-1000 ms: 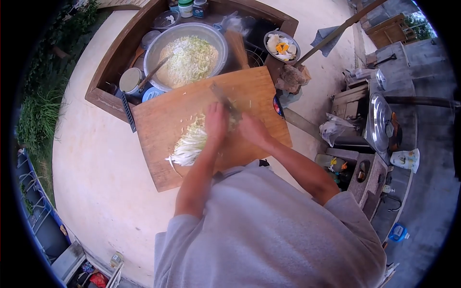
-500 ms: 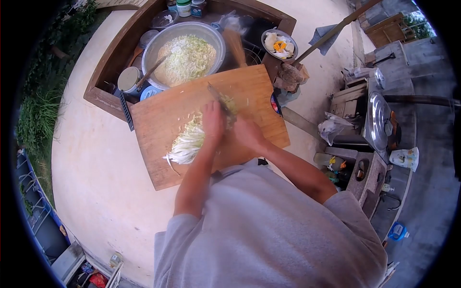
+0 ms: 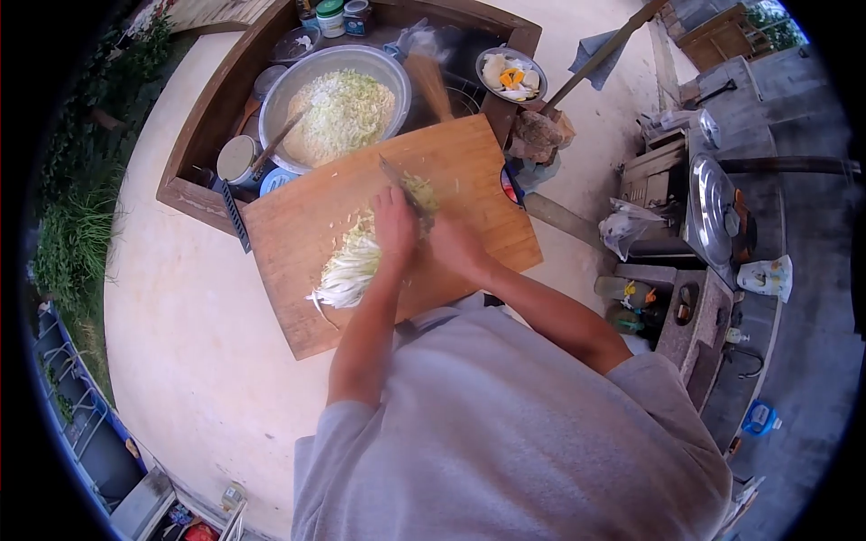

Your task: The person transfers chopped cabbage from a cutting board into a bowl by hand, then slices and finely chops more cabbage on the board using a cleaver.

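Note:
On a wooden cutting board lies a heap of pale green and white shredded vegetable. My left hand presses on the heap's upper right end, fingers together over the shreds. My right hand, slightly blurred, is closed round the handle end of a knife, whose blade lies just right of my left fingers and points up and left. Finely cut green bits are on the blade's right side. Beyond the board, a large metal bowl holds chopped vegetable and a pale crumbly mix, with a wooden stick in it.
The bowl stands in a wooden-framed recess with a lidded jar, small jars and a straw brush. A smaller bowl of white and yellow pieces sits at its right corner. A stove with a round metal lid is far right.
The view has shifted slightly, so bowls and board appear a little further left. My hands remain at the heap, with the knife beside my left fingers.

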Demonstrator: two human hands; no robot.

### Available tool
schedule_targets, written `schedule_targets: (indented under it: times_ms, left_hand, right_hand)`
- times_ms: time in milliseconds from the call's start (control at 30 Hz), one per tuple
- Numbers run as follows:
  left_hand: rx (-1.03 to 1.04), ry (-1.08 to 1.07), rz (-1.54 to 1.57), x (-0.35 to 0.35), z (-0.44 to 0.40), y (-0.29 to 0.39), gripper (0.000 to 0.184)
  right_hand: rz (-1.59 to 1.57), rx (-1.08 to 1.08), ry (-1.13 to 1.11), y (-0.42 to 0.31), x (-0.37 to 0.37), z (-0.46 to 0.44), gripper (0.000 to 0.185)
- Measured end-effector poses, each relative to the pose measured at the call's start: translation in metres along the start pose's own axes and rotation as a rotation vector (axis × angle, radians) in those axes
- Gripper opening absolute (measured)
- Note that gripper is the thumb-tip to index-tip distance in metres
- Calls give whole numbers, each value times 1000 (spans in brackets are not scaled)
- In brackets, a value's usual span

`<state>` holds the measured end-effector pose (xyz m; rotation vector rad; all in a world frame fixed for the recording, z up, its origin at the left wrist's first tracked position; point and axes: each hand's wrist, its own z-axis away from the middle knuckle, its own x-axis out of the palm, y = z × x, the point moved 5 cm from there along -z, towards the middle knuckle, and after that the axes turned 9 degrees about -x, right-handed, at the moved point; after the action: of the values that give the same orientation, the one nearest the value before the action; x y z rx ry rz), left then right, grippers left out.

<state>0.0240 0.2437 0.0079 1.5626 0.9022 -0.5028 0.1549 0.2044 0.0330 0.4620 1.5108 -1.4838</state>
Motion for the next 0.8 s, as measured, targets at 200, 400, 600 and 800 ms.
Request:
schedule_targets:
  times_ms: [200, 400, 600, 800]
  left_hand:
    - [-32, -102, 108, -15, -10, -11, 13]
    - [14, -73, 102, -24, -5, -16, 9]
    - [21, 57, 70, -23, 11, -9, 8]
    - [60, 43, 52, -19, 10, -10, 8]
  right_hand:
    - [-159, -11, 101, 4, -21, 15, 22]
    - [-125, -22, -19, -13, -56, 18, 23]
    - [-11, -136, -63, -30, -61, 14, 20]
    - [30, -39, 14, -21, -11, 0, 16]
